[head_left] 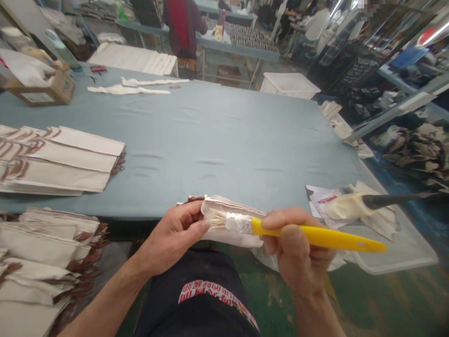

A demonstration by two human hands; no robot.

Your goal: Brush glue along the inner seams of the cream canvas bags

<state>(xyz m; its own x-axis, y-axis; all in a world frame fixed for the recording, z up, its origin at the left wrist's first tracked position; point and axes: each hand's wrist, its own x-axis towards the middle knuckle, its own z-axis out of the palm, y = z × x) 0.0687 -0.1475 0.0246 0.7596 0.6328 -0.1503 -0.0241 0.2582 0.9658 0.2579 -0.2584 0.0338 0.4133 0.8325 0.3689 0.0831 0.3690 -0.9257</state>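
Observation:
A yellow-handled paintbrush (pixel 315 235) is gripped in my right hand (pixel 298 248), its fingers wrapped round the handle. The pale bristles lie against a cream fabric piece (pixel 235 239), and a white coating covers the brush's ferrule. My left hand (pixel 175 234) pinches the left end of this fabric piece between thumb and fingers, close to the bristle tips. The fabric is held at the table's near edge, above my lap, with a fold standing up along its far side. Part of its right end is hidden behind my right hand.
The blue-grey table (pixel 238 135) spreads out ahead. Stacked cream pieces (pixel 70 154) lie left, with more stacks (pixel 45 238) below. A cardboard box (pixel 45 89) stands far left. At right, a second brush (pixel 372 202) rests by a white tray (pixel 396 262). A person (pixel 182 28) stands beyond.

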